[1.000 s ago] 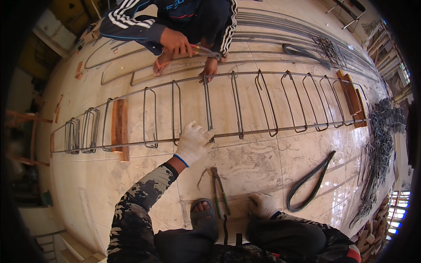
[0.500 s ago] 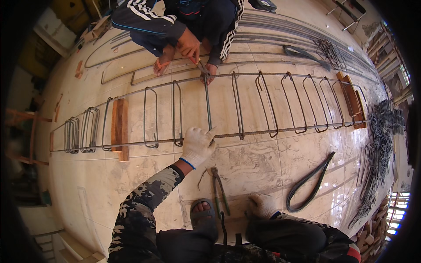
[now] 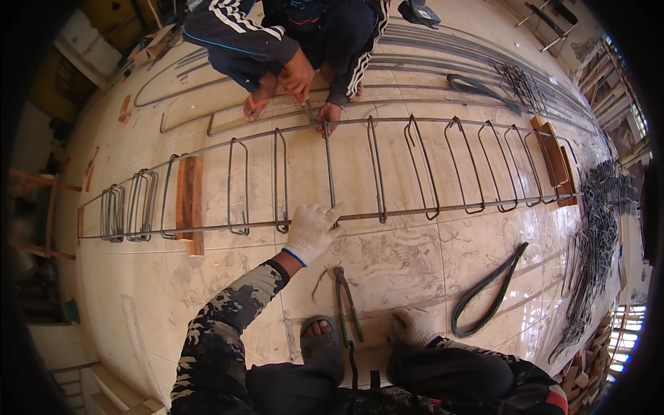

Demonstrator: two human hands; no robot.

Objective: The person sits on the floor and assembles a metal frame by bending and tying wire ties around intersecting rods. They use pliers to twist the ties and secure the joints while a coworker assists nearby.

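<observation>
My left hand (image 3: 310, 234), in a white knit glove, is closed over the near long steel bar (image 3: 259, 225) where an upright stirrup (image 3: 330, 166) meets it. One finger stretches out to the right. The stirrups stand in a row between this bar and the far one. Low beside my knee hangs my gloved right hand (image 3: 415, 325), its fingers mostly hidden and nothing visible in it. Green-handled pincers (image 3: 346, 297) lie on the floor between my hands. Across from me, a co-worker's hand (image 3: 329, 116) touches the same stirrup's far end, while their other hand (image 3: 297, 75) holds pincers.
Wooden blocks (image 3: 189, 200) prop the bars at left and a wooden block (image 3: 555, 162) at right. A loop of dark tie wire (image 3: 484, 297) lies on the right, near a heap of stirrups (image 3: 598, 221). Long bars (image 3: 443, 52) stretch behind the co-worker.
The co-worker's pincers have pulled back from the stirrup's far end and turned. My left hand stays on the bar, and my right hand has barely moved.
</observation>
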